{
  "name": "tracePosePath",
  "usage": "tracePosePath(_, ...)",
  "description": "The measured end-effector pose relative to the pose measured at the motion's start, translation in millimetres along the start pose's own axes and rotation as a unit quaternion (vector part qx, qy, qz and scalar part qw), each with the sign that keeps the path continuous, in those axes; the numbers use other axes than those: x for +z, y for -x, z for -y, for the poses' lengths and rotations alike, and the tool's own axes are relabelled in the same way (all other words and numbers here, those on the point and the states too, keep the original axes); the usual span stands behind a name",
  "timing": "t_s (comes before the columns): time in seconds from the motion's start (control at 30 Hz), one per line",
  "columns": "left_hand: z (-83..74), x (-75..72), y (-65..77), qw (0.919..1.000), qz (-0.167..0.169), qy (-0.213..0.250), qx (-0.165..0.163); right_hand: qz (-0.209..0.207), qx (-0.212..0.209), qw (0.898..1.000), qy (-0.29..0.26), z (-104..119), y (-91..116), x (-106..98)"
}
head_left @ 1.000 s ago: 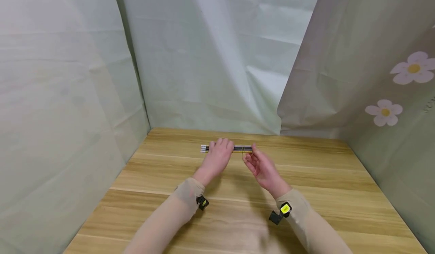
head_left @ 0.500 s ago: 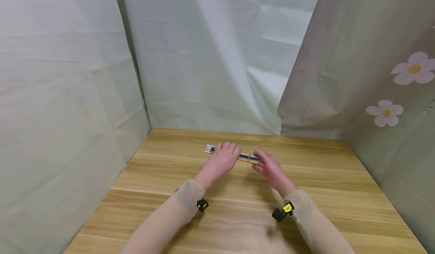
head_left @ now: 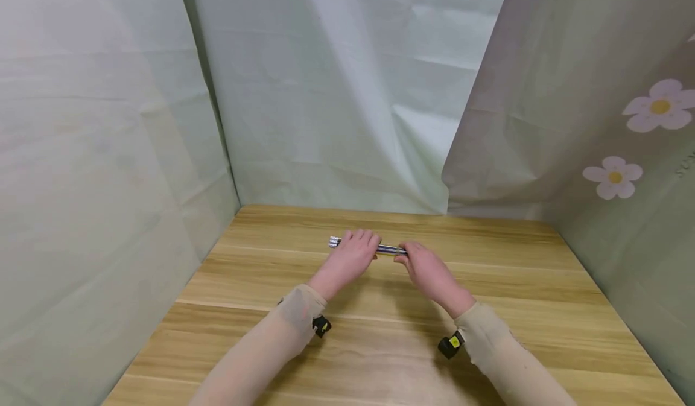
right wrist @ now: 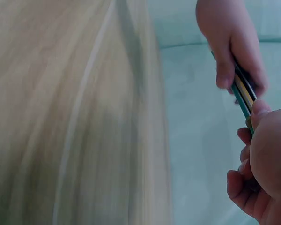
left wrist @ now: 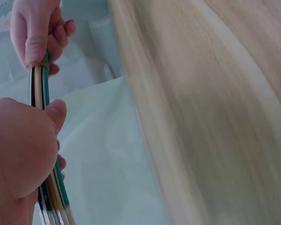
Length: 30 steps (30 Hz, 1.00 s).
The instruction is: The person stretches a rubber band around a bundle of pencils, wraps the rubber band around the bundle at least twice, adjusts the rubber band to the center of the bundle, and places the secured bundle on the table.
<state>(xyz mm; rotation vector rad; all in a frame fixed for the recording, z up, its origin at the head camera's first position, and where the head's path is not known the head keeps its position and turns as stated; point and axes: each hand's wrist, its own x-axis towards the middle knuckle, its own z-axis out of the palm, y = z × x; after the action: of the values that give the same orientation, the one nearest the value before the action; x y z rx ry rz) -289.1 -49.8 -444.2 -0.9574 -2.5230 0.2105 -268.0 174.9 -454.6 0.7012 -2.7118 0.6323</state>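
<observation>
A bundle of pencils, with black, green and yellowish barrels, is held above the table, tilted slightly down to the right. My left hand grips it round the middle, and the silvery ends stick out to the left. At the other end my right hand pinches the bundle, thumb against it, beside a thin yellowish band in the left wrist view. The right tips of the pencils are hidden in that hand. In the right wrist view, a short stretch of barrels shows between both hands.
Beneath the hands lies a wood-grain table. Pale cloth sheets hang behind it and along both sides, the right one printed with white flowers. A small black camera is strapped at the right wrist, another at the left.
The bundle first tilted and shifted right and down, then levelled a little. My right hand has turned over, from palm and fingers showing to its back facing up, over the banded end.
</observation>
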Motion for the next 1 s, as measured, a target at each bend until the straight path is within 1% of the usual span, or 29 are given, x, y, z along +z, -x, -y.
tracePosePath(0.13, 3.7, -0.5, 2.4, 0.9999, -0.013, 0.006, -0.003, 0.000, 0.003, 1.000, -0.006, -6.3, 1.4, -3.4)
tracePosePath(0.2, 5.3, -0.7, 3.7, 0.9998, -0.020, 0.000, 0.001, 0.007, -0.006, 1.000, -0.004, -9.3, 1.5, -6.5)
tracePosePath(0.3, 7.4, -0.4, 5.4, 0.9996, -0.026, -0.011, 0.009, 0.015, -0.033, 0.999, 0.016, -12.4, 1.8, -12.0)
tracePosePath(0.43, 8.9, 1.0, 6.9, 0.9994, -0.023, -0.026, 0.005, 0.008, -0.061, 0.996, 0.061, -15.6, 3.6, -18.9)
tracePosePath(0.53, 7.7, 1.3, 5.7, 0.9994, -0.014, -0.030, 0.001, -0.001, -0.085, 0.992, 0.096, -15.5, 4.0, -21.9)
tracePosePath(0.67, 2.1, 0.0, 1.5, 0.9993, -0.015, -0.035, 0.006, -0.009, -0.124, 0.981, 0.148, -14.8, 3.3, -22.3)
tracePosePath(0.77, -2.8, 1.1, -0.5, 0.9992, -0.011, -0.038, 0.008, -0.008, -0.136, 0.973, 0.184, -15.1, 3.9, -21.9)
tracePosePath(0.93, -8.1, 5.9, 0.3, 0.9984, 0.004, -0.055, 0.013, 0.009, -0.148, 0.966, 0.212, -15.1, 6.6, -22.2)
tracePosePath(1.0, -9.3, 6.3, 1.3, 0.9980, 0.006, -0.062, 0.015, 0.017, -0.149, 0.966, 0.210, -15.1, 7.3, -21.7)
